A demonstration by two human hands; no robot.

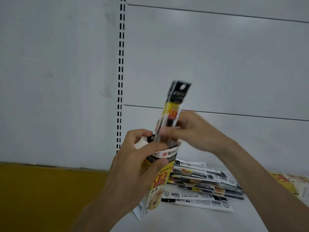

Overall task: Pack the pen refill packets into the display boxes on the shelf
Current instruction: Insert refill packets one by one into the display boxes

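- White shelf (192, 220) carries a loose pile of packets (205, 186), black, white and yellow, lying flat and overlapping near its back edge.
- A yellow wrapper (287, 181) lies at the shelf's right edge, apart from the pile.
- A yellow surface (50, 190) adjoins the shelf on the left.
- Behind stands a pale grey back panel (217, 64) with a slotted upright (121, 64).
- The box (160, 174), yellow and white with red print, is held up in the air over the shelf's left part, in front of the pile and hiding the pile's left end.
- The left hand (133, 166) grips the box: its fingers are curled round the back and top rim, and the thumb lies across the front.
- One packet (173, 108) stands nearly upright, tilted a little to the right. Its lower end is in the box's open top and its black upper end rises well above the rim.
- The right hand (192, 129) pinches the packet's lower part between thumb and fingertips (167, 131). The hand is blurred, so how the other fingers lie cannot be told.
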